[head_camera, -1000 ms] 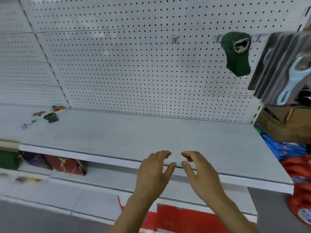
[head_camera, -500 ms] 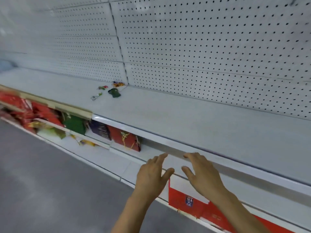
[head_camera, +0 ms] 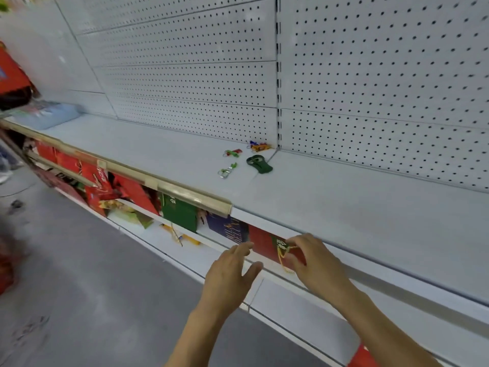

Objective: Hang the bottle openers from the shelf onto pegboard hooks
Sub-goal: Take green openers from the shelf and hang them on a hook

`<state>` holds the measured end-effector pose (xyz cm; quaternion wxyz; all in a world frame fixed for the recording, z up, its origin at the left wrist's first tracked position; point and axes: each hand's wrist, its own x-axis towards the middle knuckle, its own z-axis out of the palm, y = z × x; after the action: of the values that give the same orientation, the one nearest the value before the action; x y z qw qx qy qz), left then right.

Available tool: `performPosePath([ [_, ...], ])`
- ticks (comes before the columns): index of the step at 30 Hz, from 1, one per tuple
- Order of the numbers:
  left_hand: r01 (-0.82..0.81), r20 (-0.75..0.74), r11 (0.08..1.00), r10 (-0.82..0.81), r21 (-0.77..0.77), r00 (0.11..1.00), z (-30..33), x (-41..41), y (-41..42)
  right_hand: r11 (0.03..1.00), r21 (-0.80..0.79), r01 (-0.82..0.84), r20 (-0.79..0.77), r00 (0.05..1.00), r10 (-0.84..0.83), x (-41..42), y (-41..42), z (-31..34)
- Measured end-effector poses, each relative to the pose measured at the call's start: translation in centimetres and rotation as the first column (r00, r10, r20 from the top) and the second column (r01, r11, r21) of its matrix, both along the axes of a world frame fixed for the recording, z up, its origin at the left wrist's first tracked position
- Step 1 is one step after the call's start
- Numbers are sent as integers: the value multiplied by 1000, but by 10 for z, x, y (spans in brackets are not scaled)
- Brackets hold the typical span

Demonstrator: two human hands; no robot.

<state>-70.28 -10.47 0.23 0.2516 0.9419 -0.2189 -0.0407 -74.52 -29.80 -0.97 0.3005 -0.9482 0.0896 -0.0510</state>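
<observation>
While bottle openers (head_camera: 259, 163) lie on the smooth shelf (head_camera: 344, 197), both hands' grips hang released, empty.

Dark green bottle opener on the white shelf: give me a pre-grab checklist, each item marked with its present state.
1. Dark green bottle opener lies flat on the white metal shelf, nothing on top of it: ok.
2. Left hand free, fingers relaxed, holding nothing: ok.
3. Right hand free: ok, fingers loosely curled in front of the lower shelf, gripping nothing.
4. Hands at the opener: not ok, both are below the shelf's front edge, well short of it.
5. Small coloured keyring openers lie apart from the green one: ok.
6. Free hook on the white pegboard: cannot tell, none is in view.
</observation>
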Motion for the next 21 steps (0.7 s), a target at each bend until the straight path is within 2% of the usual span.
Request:
performPosePath([
  [8,43,-42,998,-45,-55,998,-4,119,13,999,6,-32,-28,999,32,148,-2,4],
  [14,32,-114,996,-42,-83,993,1,223,5,996,-17,93,-49,994,-93,276,-20,1],
  [17,58,-131,996,-66,-69,989,0,270,-3,974,-131,183,-71,979,-193,325,-29,-5],
  [21,66,-147,994,-78,-83,986,-5,315,-13,937,-262,231,-222,930,-292,368,-37,-19],
])
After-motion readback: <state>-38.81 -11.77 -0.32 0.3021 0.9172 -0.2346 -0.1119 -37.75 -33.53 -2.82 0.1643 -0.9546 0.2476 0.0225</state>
